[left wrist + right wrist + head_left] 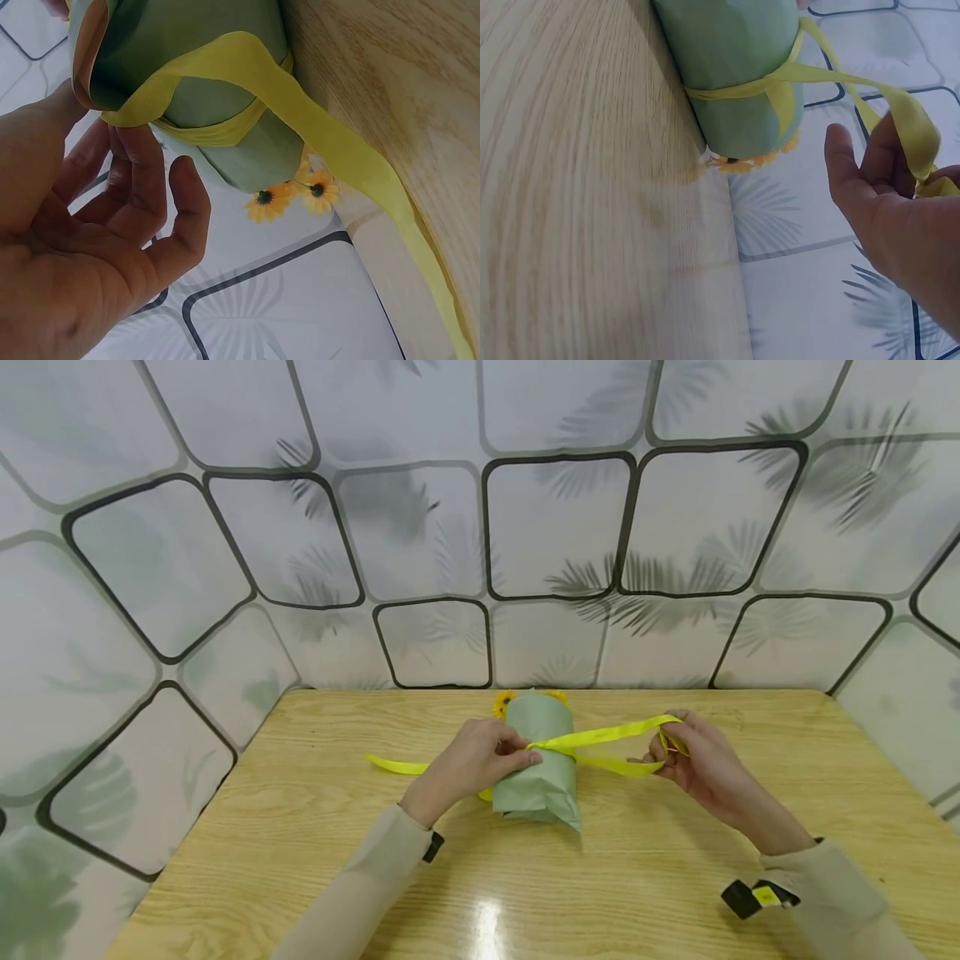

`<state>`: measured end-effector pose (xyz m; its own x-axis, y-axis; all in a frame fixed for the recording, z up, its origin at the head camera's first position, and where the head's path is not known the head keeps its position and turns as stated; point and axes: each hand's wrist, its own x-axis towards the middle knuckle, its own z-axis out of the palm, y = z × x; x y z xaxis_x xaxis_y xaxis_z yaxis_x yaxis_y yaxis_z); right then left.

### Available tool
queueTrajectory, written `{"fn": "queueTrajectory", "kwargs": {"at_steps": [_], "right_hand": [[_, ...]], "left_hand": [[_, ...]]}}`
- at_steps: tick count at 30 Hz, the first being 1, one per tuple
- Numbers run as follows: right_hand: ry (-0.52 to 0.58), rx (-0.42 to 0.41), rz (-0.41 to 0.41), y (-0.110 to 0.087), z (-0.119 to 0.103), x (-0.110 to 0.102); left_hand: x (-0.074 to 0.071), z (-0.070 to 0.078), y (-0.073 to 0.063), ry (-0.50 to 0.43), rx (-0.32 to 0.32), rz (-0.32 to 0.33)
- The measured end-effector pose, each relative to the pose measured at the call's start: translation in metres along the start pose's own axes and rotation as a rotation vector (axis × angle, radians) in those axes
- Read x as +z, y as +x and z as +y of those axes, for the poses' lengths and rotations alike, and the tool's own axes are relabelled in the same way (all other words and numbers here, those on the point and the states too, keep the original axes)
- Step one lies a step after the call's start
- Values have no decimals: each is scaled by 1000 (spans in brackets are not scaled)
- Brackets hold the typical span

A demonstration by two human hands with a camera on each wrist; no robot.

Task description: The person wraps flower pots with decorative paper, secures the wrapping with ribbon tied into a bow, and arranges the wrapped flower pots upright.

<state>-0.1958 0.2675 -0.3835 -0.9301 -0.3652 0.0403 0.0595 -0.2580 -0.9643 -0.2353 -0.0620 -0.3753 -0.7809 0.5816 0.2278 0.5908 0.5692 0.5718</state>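
A bouquet wrapped in pale green paper [538, 789] lies on the table, its yellow flowers [504, 702] peeking out at the far end. Around its middle runs a yellow ribbon [611, 734]. My left hand [465, 764] is at the wrap's upper side, thumb and fingertips pinching the ribbon next to a fold of the paper; the left wrist view shows this pinch beneath the paper edge [88, 56]. Off to the right, my right hand [708, 768] holds a looped stretch of ribbon [915, 131] between its fingers, with two strands reaching back to the bouquet.
The wooden table [300, 860] carries the bouquet near its back edge. A loose ribbon tail [396, 766] extends left past my left hand. Behind stands a patterned wall [555, 527] with leaf prints. Black straps [741, 900] sit at both wrists.
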Motion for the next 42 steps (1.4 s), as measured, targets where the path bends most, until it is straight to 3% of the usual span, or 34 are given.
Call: {"fn": "queueTrajectory", "kwargs": {"at_steps": [10, 19, 31, 37, 42], "right_hand": [[-10, -1, 42, -1, 1, -2], [-121, 3, 86, 1, 0, -7], [-234, 51, 304, 2, -13, -23], [-258, 59, 365, 0, -19, -31], [-354, 47, 409, -2, -23, -39]], "left_hand": [[1, 0, 0, 4, 3, 0], [0, 3, -1, 13, 9, 11], [0, 4, -2, 26, 16, 19], [0, 5, -2, 26, 14, 23], [0, 5, -1, 31, 2, 15]]}}
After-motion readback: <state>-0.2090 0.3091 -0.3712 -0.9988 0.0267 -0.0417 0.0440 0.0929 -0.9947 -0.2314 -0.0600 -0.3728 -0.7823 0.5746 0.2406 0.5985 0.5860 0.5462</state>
